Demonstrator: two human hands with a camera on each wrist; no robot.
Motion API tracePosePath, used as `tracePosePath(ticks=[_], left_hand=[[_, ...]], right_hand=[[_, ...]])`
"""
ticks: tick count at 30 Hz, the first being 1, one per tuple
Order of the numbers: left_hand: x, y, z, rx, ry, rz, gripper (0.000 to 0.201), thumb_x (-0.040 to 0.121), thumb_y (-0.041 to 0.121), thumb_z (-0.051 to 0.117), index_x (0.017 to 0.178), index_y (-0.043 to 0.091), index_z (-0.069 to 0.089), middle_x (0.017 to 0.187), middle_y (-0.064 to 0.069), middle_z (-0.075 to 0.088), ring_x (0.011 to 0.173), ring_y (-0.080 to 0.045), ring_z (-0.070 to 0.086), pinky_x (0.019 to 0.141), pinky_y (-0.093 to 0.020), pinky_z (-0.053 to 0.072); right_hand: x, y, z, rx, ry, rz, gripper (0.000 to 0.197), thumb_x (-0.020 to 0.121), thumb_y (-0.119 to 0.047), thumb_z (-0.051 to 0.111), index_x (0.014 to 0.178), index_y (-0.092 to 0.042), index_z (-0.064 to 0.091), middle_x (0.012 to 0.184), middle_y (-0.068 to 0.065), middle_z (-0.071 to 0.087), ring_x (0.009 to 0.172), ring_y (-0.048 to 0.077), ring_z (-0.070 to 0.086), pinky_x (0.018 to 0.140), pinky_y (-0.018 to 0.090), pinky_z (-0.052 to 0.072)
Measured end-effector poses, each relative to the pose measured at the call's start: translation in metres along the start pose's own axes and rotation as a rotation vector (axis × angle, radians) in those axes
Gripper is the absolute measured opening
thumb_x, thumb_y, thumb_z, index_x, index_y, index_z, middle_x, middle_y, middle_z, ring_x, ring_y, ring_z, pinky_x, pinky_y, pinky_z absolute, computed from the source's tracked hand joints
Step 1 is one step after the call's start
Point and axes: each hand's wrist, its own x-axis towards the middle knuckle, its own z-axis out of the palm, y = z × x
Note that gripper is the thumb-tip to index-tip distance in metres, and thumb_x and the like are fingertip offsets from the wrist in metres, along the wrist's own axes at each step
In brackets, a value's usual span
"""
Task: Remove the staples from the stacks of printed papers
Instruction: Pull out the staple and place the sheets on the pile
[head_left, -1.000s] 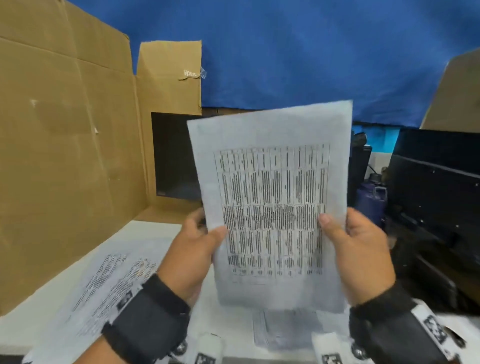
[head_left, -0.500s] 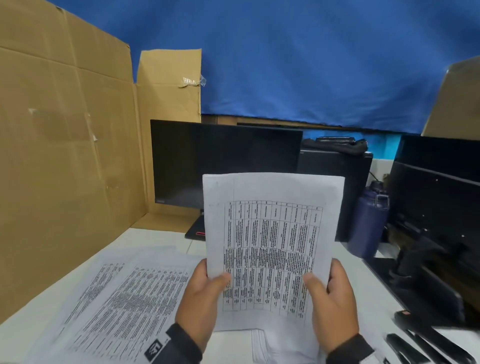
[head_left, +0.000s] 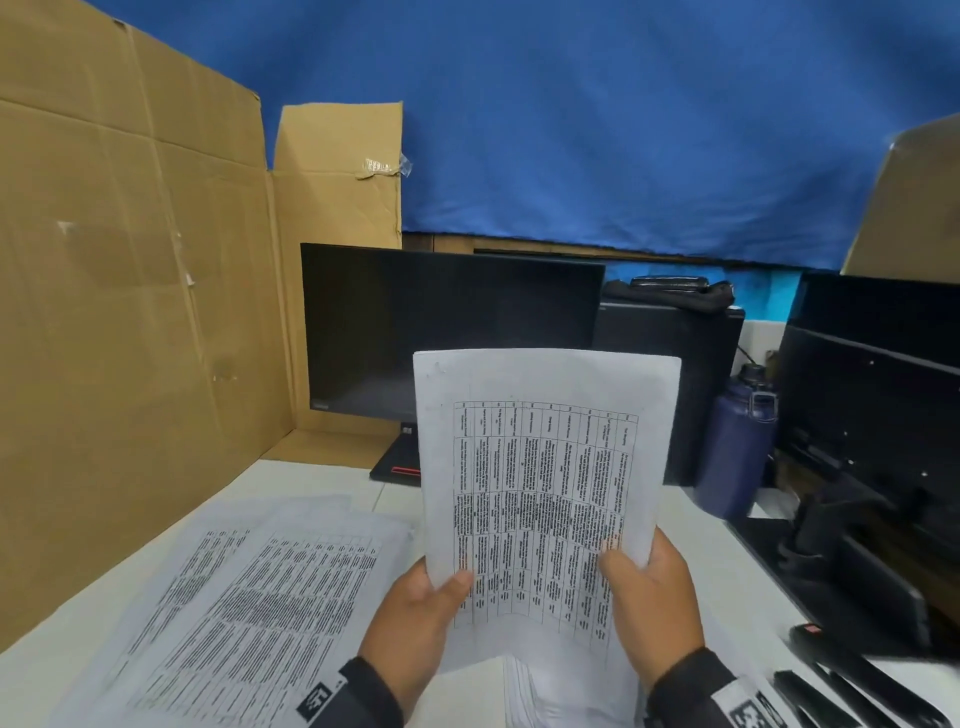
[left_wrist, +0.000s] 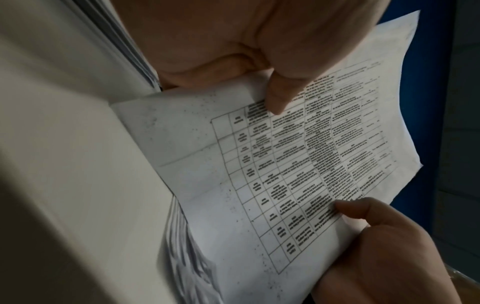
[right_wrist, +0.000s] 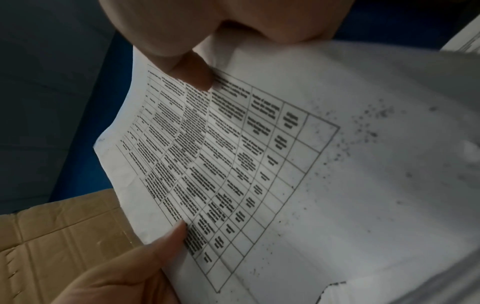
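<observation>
I hold a printed paper stack (head_left: 540, 467) upright in front of me, its table text running sideways. My left hand (head_left: 415, 613) grips its lower left edge with the thumb on the front. At the lower right edge my right hand (head_left: 654, 608) grips it the same way. The left wrist view shows the same sheet (left_wrist: 298, 174) pinched under my left thumb (left_wrist: 280, 96). In the right wrist view the sheet (right_wrist: 259, 164) sits under my right thumb (right_wrist: 192, 72). More printed papers (head_left: 249, 613) lie spread on the white table (head_left: 57, 639) at left. No staple is visible.
Cardboard panels (head_left: 130, 322) wall the left side. A black monitor (head_left: 447, 332) stands behind the sheet and a dark blue bottle (head_left: 735, 447) at right. Black equipment (head_left: 872, 415) fills the right side, with black tools (head_left: 841, 675) near the right table edge. Another paper stack (head_left: 524, 696) lies under my hands.
The paper stack and both hands have dropped lower in view and away from my face, uncovering the monitor. The spread papers on the left now show more fully.
</observation>
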Motion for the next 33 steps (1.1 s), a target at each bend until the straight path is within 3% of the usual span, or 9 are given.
tracePosePath(ticks=[6, 10, 13, 18, 21, 24, 28, 31, 33], left_hand=[[0.004, -0.005, -0.004, 0.012, 0.073, -0.018, 0.021, 0.101, 0.014, 0.059, 0.108, 0.023, 0.076, 0.104, 0.009, 0.081, 0.108, -0.016, 0.072, 0.103, -0.04, 0.051], [0.004, -0.009, -0.006, -0.061, 0.078, -0.048, 0.017, 0.097, 0.012, 0.066, 0.107, 0.017, 0.078, 0.105, 0.001, 0.081, 0.108, -0.021, 0.073, 0.1, -0.039, 0.051], [0.004, -0.008, -0.006, 0.017, 0.087, -0.007, 0.014, 0.097, 0.024, 0.068, 0.105, 0.019, 0.079, 0.099, 0.004, 0.082, 0.103, -0.02, 0.074, 0.098, -0.042, 0.055], [0.002, 0.003, -0.007, 0.05, 0.122, 0.034, 0.014, 0.096, 0.023, 0.068, 0.087, 0.017, 0.077, 0.075, 0.009, 0.077, 0.084, -0.021, 0.07, 0.078, -0.033, 0.053], [-0.006, 0.01, -0.011, 0.079, 0.098, 0.017, 0.014, 0.097, 0.027, 0.068, 0.094, 0.019, 0.08, 0.09, 0.004, 0.081, 0.095, -0.022, 0.075, 0.091, -0.041, 0.058], [-0.015, 0.019, -0.025, 0.096, 0.09, -0.006, 0.018, 0.096, 0.031, 0.067, 0.095, 0.018, 0.079, 0.097, -0.006, 0.081, 0.095, -0.027, 0.077, 0.091, -0.051, 0.058], [-0.028, 0.034, -0.053, 0.182, 0.105, -0.04, 0.021, 0.096, 0.028, 0.066, 0.099, 0.011, 0.077, 0.091, -0.006, 0.082, 0.085, -0.026, 0.079, 0.08, -0.045, 0.06], [-0.03, 0.033, -0.066, 0.294, 0.058, -0.068, 0.023, 0.093, 0.03, 0.071, 0.094, 0.008, 0.076, 0.086, -0.007, 0.081, 0.083, -0.03, 0.078, 0.085, -0.05, 0.06], [-0.034, 0.031, -0.066, 0.387, 0.036, -0.108, 0.025, 0.091, 0.029, 0.072, 0.084, 0.005, 0.072, 0.068, -0.004, 0.077, 0.067, -0.027, 0.075, 0.072, -0.042, 0.06]], right_hand=[[-0.002, 0.0, -0.002, -0.033, -0.04, 0.024, 0.019, 0.085, 0.005, 0.06, 0.084, -0.013, 0.068, 0.085, 0.022, 0.069, 0.065, 0.02, 0.059, 0.059, 0.033, 0.051], [-0.004, 0.001, 0.0, -0.08, -0.09, 0.058, 0.012, 0.083, -0.009, 0.076, 0.092, -0.006, 0.069, 0.089, 0.019, 0.073, 0.068, 0.021, 0.067, 0.058, 0.025, 0.055], [-0.002, -0.002, 0.0, -0.101, -0.067, 0.09, 0.015, 0.08, -0.012, 0.08, 0.091, -0.005, 0.071, 0.087, 0.015, 0.076, 0.08, 0.031, 0.073, 0.067, 0.035, 0.061], [-0.001, -0.008, -0.004, -0.052, -0.132, 0.11, 0.013, 0.079, -0.012, 0.082, 0.089, -0.015, 0.074, 0.087, 0.002, 0.079, 0.083, 0.024, 0.075, 0.073, 0.039, 0.063], [-0.005, -0.018, -0.013, 0.008, -0.199, 0.09, 0.017, 0.083, -0.009, 0.078, 0.095, -0.019, 0.075, 0.091, -0.004, 0.079, 0.085, 0.018, 0.076, 0.072, 0.032, 0.061], [-0.004, -0.029, -0.046, 0.064, -0.202, 0.001, 0.011, 0.09, -0.011, 0.068, 0.1, -0.011, 0.073, 0.095, 0.008, 0.077, 0.085, 0.02, 0.074, 0.074, 0.032, 0.057], [0.015, 0.005, -0.129, -0.408, 0.098, 0.031, 0.006, 0.092, -0.019, 0.067, 0.091, -0.022, 0.071, 0.088, -0.001, 0.073, 0.084, 0.017, 0.068, 0.077, 0.037, 0.053], [0.033, 0.054, -0.192, -1.034, 0.136, 0.242, 0.025, 0.09, -0.04, 0.058, 0.112, -0.032, 0.065, 0.118, 0.003, 0.068, 0.108, 0.029, 0.062, 0.097, 0.045, 0.049], [0.036, 0.085, -0.216, -1.301, 0.07, 0.393, 0.041, 0.092, -0.051, 0.046, 0.127, -0.032, 0.057, 0.135, 0.009, 0.059, 0.121, 0.034, 0.053, 0.105, 0.045, 0.043]])
